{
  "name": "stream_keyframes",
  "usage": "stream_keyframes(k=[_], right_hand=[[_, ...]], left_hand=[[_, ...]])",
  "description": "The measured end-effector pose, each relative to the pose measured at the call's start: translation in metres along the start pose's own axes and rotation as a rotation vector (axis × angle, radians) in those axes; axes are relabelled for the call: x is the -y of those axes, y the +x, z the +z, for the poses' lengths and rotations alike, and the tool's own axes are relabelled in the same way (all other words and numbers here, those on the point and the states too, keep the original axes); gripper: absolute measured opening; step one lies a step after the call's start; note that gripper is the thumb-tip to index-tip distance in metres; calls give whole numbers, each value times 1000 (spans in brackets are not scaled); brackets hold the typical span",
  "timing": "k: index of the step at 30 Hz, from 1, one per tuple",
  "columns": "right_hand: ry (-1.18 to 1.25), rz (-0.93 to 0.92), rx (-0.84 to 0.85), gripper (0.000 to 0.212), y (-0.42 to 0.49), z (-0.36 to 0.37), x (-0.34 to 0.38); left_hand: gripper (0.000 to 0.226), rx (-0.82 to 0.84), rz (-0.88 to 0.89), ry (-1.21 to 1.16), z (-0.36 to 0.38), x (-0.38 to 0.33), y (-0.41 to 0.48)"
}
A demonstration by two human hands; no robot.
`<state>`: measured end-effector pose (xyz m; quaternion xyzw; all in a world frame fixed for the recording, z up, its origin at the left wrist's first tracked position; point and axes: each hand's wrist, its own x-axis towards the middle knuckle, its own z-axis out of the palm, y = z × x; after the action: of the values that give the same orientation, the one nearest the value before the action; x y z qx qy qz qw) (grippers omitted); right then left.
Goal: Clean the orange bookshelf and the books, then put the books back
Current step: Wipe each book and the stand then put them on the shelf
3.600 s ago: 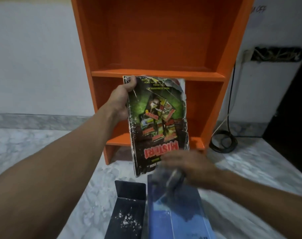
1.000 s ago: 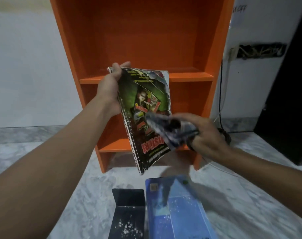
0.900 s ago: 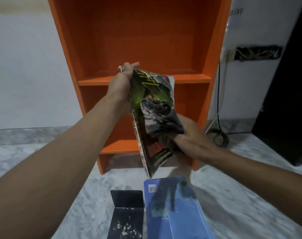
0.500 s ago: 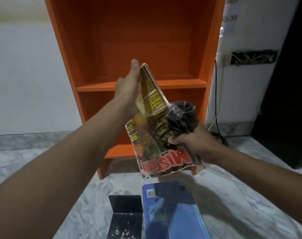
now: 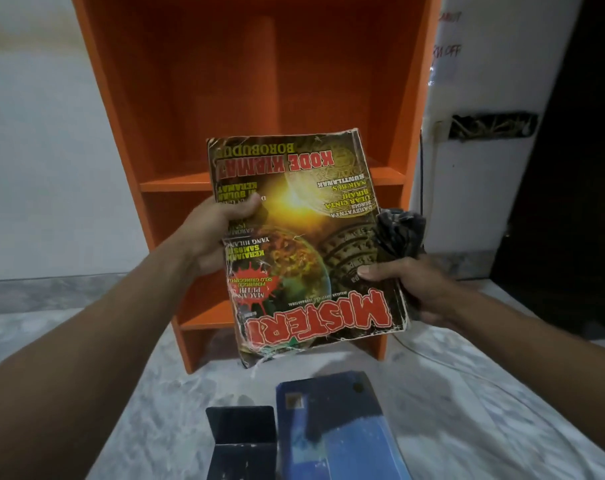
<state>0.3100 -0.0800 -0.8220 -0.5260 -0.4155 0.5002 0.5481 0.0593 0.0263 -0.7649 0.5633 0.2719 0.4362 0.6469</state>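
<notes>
A worn magazine (image 5: 304, 244) with "MISTERI" in red letters is held upside down in front of the orange bookshelf (image 5: 259, 81), front cover facing me. My left hand (image 5: 218, 233) grips its left edge, thumb on the cover. My right hand (image 5: 415, 289) holds its right edge with the thumb while also clutching a dark crumpled cloth (image 5: 399, 233). The shelves I can see hold nothing. A blue book (image 5: 332, 427) lies flat on the floor below.
A dark open box (image 5: 242, 441) sits left of the blue book on the marble floor (image 5: 121, 393). A cable (image 5: 422, 188) hangs down the white wall right of the shelf. A black object (image 5: 571, 168) stands at far right.
The magazine was turned over from its green back cover to the front cover. The right hand with the cloth left the cover's face and now pinches the right edge.
</notes>
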Motion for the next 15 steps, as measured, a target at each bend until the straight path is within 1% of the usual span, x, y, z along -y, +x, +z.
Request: stream_keyframes(k=[1,3,4,5,7,8,9,10,11,12,14,15], right_hand=[[-2,-9,-8,59,0,-1,-1],[24,-43,-69,33,-2,3,3],[46,-61,-147,17,0,5,8],[75,-83,-259,6,4,4,16],[149,-203,-475,15,12,-4,42],[151,-314,-521,19,15,-9,58],[82,-436,-508,22,18,-11,73],[-52,-561,-461,22,19,-11,85],[-220,-663,-395,18,20,-10,90],[-393,-725,-327,20,21,-6,90],[-693,-773,-222,57,18,3,65],[-821,-781,-215,70,16,5,42]], left_hand=[[4,-29,22,12,1,0,1],[10,-85,44,22,0,0,4],[12,-99,50,25,-1,1,5],[13,-103,55,30,-1,1,6],[13,-105,65,52,-2,4,8],[13,-101,69,64,-2,5,9],[13,-95,70,70,-1,6,10],[13,-85,68,78,0,7,10],[13,-73,66,88,2,9,10],[15,-63,64,100,3,10,10],[20,-60,67,134,5,12,12],[22,-72,73,140,5,13,12]])
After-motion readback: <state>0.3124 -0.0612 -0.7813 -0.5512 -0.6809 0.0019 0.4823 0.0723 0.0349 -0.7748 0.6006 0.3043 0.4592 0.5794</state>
